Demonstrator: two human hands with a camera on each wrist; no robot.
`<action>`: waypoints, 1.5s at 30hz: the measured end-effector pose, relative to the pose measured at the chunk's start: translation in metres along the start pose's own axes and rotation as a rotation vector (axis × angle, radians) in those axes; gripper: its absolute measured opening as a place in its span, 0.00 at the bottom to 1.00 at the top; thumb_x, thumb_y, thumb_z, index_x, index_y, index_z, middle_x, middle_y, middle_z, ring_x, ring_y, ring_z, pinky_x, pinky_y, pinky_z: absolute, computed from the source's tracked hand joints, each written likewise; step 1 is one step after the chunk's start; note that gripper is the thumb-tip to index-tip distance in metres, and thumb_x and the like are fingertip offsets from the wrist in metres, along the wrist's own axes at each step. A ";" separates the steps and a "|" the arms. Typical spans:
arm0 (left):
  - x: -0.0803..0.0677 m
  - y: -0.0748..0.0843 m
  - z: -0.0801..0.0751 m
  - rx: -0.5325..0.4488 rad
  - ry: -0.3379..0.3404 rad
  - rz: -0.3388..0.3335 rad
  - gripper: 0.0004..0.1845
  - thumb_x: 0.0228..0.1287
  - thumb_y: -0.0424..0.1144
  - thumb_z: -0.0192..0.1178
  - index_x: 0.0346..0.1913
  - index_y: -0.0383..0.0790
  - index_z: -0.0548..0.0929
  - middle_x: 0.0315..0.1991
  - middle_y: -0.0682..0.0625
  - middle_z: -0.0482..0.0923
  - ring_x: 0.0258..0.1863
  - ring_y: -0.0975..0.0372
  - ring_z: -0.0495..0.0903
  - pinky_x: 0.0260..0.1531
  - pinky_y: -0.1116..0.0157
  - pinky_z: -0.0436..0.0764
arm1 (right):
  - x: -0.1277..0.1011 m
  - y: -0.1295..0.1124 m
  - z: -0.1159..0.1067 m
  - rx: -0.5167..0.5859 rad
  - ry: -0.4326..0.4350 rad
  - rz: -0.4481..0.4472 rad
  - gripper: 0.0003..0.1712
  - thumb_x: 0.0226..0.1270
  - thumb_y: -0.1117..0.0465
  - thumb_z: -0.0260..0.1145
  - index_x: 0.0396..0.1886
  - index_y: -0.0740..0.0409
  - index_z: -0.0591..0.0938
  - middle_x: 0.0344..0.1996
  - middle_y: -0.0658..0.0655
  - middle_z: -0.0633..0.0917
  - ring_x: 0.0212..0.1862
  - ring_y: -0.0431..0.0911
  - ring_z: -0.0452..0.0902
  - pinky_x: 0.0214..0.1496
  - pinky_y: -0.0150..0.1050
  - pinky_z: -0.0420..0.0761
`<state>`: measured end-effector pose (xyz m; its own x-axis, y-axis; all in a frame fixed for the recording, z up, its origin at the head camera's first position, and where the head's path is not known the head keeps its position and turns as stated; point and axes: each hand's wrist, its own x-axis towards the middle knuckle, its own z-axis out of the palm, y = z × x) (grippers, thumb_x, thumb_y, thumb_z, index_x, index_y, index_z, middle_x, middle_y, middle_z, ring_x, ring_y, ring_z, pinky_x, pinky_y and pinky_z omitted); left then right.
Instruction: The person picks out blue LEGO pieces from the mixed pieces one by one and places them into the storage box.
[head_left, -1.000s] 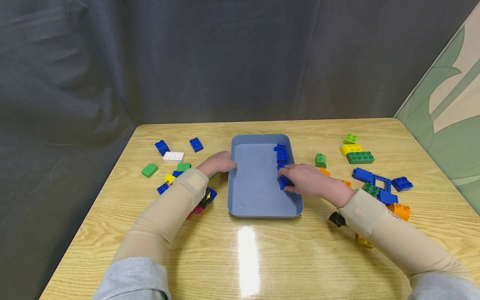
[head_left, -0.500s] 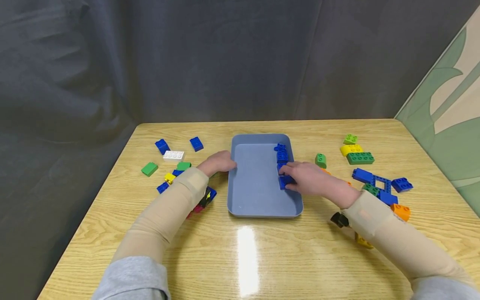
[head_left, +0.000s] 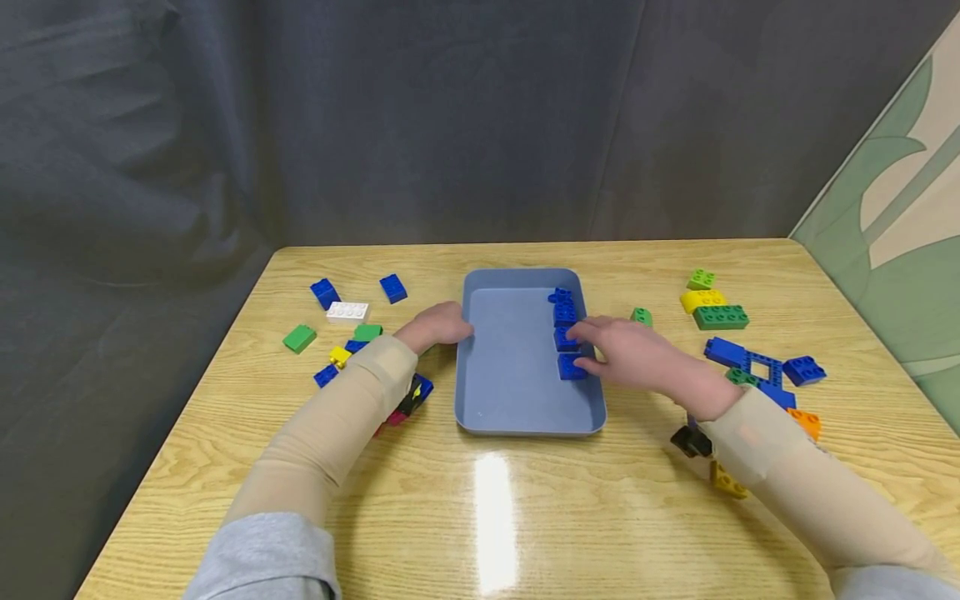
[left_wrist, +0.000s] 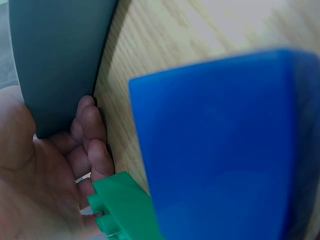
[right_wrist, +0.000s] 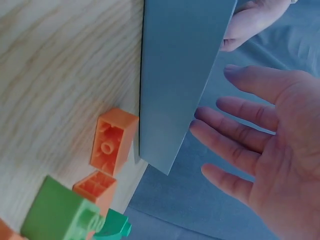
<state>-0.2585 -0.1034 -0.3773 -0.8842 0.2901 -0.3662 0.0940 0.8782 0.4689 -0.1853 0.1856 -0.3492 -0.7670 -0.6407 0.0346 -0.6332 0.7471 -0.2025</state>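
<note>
A blue-grey tray (head_left: pixel 517 392) sits in the middle of the table, with several blue bricks (head_left: pixel 572 367) in a row along its right inner side. My left hand (head_left: pixel 438 325) grips the tray's left wall; in the left wrist view the left hand's fingers (left_wrist: pixel 91 122) curl against the wall from outside. Over the tray's right rim hovers my right hand (head_left: pixel 630 354), its fingers spread near the two front bricks. In the right wrist view my right hand (right_wrist: pixel 285 150) is relaxed, holding nothing. A blue brick (left_wrist: pixel 215 150) and a green brick (left_wrist: pixel 127 205) stand near my left hand.
Left of the tray lie a white brick (head_left: pixel 347 312), a green brick (head_left: pixel 300 339) and several others, partly behind my arm. On the right are a dark green brick (head_left: pixel 720 317), a blue frame piece (head_left: pixel 765 367) and a black piece (head_left: pixel 691 442). An orange brick (right_wrist: pixel 114 142) lies beside the tray.
My right hand has let go of the front blue brick in the tray and drawn back to the right, its fingers spreading. The left hand stays on the tray's wall.
</note>
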 end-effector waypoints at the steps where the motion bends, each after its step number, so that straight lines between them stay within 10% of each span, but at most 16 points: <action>1: 0.000 0.000 0.000 0.005 0.000 0.002 0.12 0.65 0.37 0.51 0.23 0.43 0.66 0.21 0.50 0.64 0.23 0.60 0.66 0.26 0.65 0.65 | -0.001 0.000 -0.001 0.007 0.001 0.005 0.22 0.63 0.58 0.70 0.53 0.65 0.80 0.48 0.60 0.83 0.48 0.53 0.81 0.49 0.50 0.79; 45: 0.002 -0.001 0.001 -0.003 -0.011 0.008 0.11 0.63 0.36 0.50 0.23 0.43 0.66 0.20 0.51 0.65 0.21 0.60 0.64 0.25 0.65 0.63 | -0.088 0.103 -0.029 0.088 -0.063 0.439 0.31 0.67 0.56 0.65 0.58 0.77 0.70 0.51 0.77 0.76 0.50 0.69 0.73 0.50 0.63 0.71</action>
<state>-0.2597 -0.1028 -0.3793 -0.8785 0.3008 -0.3711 0.0995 0.8751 0.4737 -0.1859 0.3245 -0.3453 -0.9513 -0.2785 -0.1322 -0.2363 0.9341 -0.2675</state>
